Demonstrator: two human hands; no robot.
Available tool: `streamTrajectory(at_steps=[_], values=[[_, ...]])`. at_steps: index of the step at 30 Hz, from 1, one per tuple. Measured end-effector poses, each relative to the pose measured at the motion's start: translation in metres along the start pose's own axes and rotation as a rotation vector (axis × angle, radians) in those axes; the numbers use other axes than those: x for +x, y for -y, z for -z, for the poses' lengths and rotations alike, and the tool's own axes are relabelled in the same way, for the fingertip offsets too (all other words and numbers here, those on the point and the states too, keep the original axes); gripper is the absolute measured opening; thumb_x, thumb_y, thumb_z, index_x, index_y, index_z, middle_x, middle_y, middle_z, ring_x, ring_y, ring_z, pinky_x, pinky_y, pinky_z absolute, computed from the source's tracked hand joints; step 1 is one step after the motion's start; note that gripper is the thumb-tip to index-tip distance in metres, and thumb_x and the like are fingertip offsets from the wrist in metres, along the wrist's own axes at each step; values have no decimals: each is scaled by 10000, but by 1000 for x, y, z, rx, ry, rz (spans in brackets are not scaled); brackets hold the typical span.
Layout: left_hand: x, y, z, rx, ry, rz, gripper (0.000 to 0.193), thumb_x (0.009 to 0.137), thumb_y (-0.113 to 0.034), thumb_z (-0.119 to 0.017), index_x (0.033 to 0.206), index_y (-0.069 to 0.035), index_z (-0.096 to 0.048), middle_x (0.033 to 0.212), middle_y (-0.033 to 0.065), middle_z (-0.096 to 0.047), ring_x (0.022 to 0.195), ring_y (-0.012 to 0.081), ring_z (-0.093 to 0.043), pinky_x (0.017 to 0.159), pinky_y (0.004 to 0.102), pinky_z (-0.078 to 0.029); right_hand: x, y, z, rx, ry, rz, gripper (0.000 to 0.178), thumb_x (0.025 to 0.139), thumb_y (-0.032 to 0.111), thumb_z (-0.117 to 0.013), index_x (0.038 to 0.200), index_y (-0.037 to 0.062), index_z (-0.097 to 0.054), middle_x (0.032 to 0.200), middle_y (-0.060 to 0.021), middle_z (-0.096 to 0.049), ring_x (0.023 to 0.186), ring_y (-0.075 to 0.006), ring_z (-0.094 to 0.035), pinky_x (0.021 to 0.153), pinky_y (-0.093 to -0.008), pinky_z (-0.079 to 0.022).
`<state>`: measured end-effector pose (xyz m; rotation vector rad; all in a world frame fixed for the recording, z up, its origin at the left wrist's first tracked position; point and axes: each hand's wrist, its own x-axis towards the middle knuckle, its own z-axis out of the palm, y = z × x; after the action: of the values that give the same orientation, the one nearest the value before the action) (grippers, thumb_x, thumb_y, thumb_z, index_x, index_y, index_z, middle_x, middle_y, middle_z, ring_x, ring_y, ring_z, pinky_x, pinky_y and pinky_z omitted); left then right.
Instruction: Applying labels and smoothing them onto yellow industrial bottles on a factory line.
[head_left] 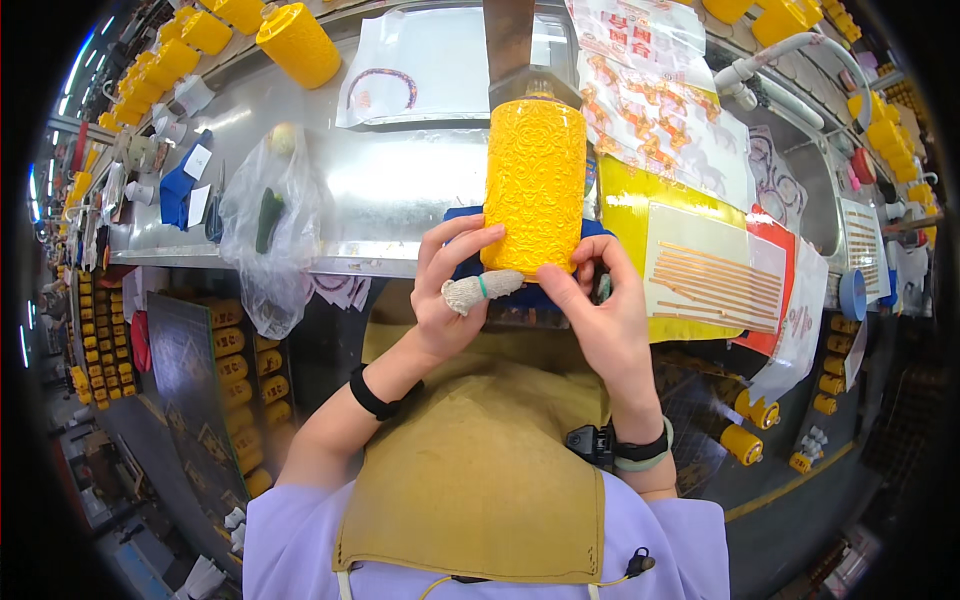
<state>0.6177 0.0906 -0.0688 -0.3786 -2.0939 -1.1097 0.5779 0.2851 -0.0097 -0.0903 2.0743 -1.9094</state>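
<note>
A yellow bottle (535,180) with an embossed scroll pattern lies between my hands, its narrow neck pointing away from me. My left hand (450,270) grips its lower left side; the thumb wears a knitted finger cover with a green band and rests along the base edge. On the other side, my right hand (605,300) presses its thumb to the lower right edge, with the index finger bent against the bottle. Something small and dark green shows within the right fingers, too hidden to name. Blue cloth (465,262) shows under the bottle, and a metal bar (510,45) stands beyond its neck.
A plastic bag (265,215) with a green item is at left on the metal bench (380,170). To the right are a white sheet with gold strips (715,270) and printed sheets (650,110). Yellow bottles (300,45) line the back; a blue cup (852,295) stands far right.
</note>
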Motion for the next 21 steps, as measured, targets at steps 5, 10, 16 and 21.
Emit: streamTrajectory(at_steps=[5, 10, 16, 21], values=[[-1, 2, -1, 3, 6, -15, 337, 753, 98, -673, 1010, -83, -794, 1321, 129, -703, 1245, 392, -611, 1029, 491, -538, 2, 3, 5, 84, 28, 10, 255, 933, 138, -818, 1045, 44, -609, 874, 68, -518, 803, -22, -443, 686, -191, -395], [-5, 0, 5, 105, 82, -12, 380, 764, 91, -678, 1031, -139, -820, 1350, 116, -697, 1272, 391, -600, 1067, 517, -523, 1, -4, 6, 58, 44, 7, 176, 991, 165, -757, 1031, 35, -645, 817, 49, -564, 786, -51, -501, 711, -227, -434], [17, -6, 11, 308, 211, -258, 335, 788, -67, -792, 1100, -187, -802, 1447, 109, -651, 1403, 422, -550, 1161, 606, -445, 9, -19, 7, 67, 42, 82, 252, 1072, 269, -661, 1068, 17, -656, 950, -2, -652, 913, -84, -576, 820, -256, -466], [32, -3, -1, 223, 394, -346, 127, 844, -129, -744, 970, -129, -763, 1330, 116, -715, 1337, 370, -620, 1122, 575, -486, 10, -11, 16, 240, 70, -46, 290, 1110, 298, -596, 1118, 15, -657, 973, 9, -632, 946, -73, -558, 864, -252, -471]])
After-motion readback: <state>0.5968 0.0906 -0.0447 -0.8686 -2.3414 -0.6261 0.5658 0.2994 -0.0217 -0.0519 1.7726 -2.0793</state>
